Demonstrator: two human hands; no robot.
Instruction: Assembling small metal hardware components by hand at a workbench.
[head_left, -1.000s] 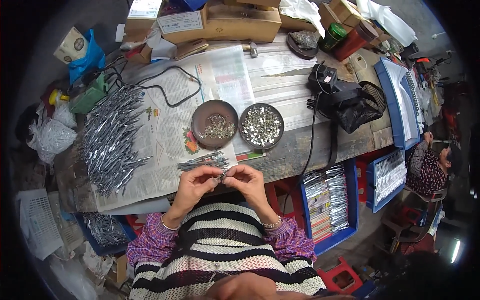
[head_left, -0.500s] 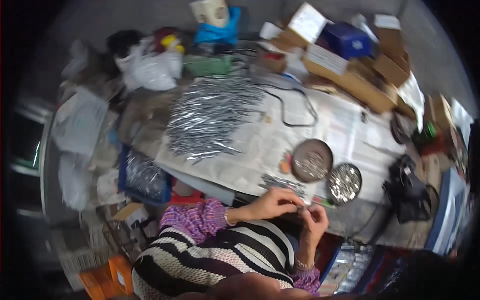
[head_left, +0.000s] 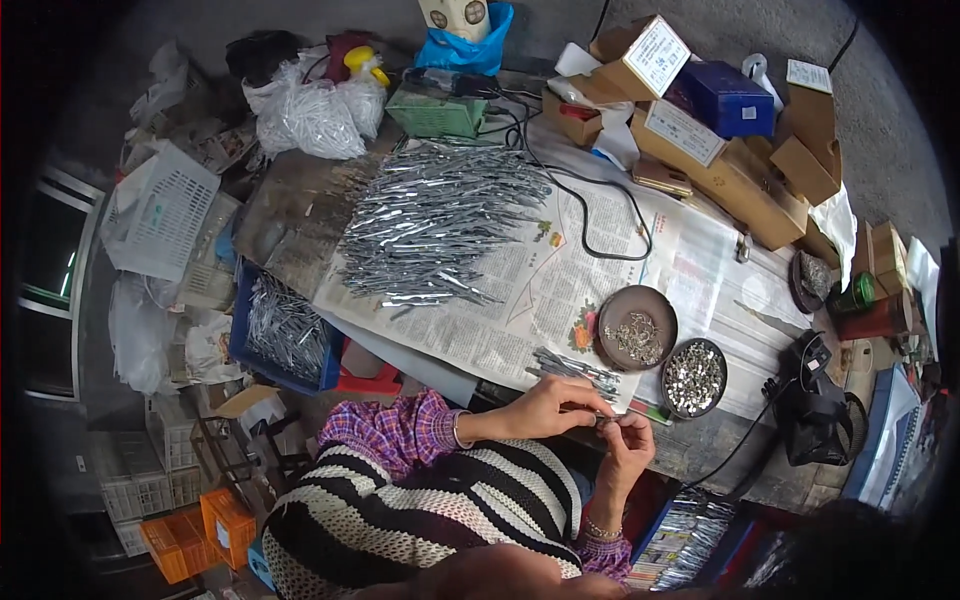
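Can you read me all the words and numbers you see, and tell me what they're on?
There's nothing I can quote for you:
Newspaper on the table: rows of print, too small to read.
White labels on cardboard boxes: dark print, too small.
Blue box: a pale mark, too small.
White basket: a green mark, too blurred.

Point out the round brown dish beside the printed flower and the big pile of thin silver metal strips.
Round brown dish [head_left: 636, 303], head view: its bare inside.
Big pile of thin silver metal strips [head_left: 430, 225], head view: middle.
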